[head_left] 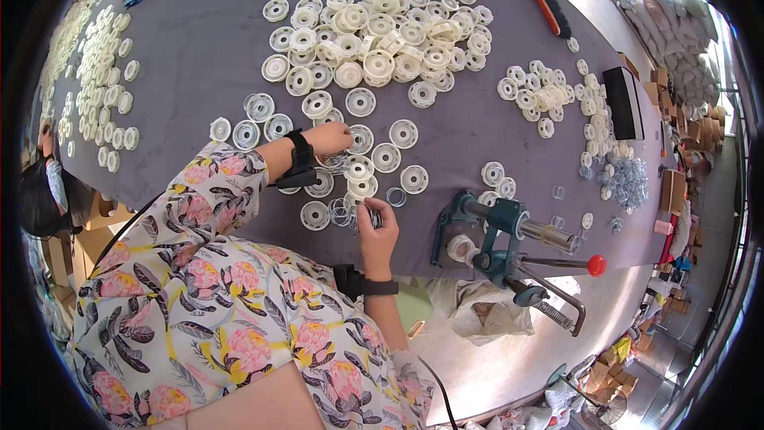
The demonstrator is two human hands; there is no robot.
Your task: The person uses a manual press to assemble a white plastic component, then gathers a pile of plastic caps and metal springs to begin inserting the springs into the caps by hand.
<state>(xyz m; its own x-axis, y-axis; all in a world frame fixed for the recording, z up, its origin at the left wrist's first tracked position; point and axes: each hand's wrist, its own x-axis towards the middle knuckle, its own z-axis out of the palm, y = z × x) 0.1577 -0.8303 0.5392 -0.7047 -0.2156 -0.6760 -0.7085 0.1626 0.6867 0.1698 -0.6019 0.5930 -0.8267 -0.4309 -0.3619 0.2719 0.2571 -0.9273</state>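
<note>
My left hand reaches in from the left with its fingers pressed together at the edge of a white wheel-shaped plastic disc. What its fingertips hold, if anything, is too small to make out. Thin metal wire rings show just below that hand. Nearer to me, my right hand is curled round a small bunch of wire rings. Beside it, more loose wire rings overlap on the table, and another ring lies to its right. Two white discs overlap between my hands.
A large heap of white discs covers the grey table beyond my hands. A green hand press with a red-knobbed lever stands at the right edge. Tangled wire rings, a black box and a brush lie farther right.
</note>
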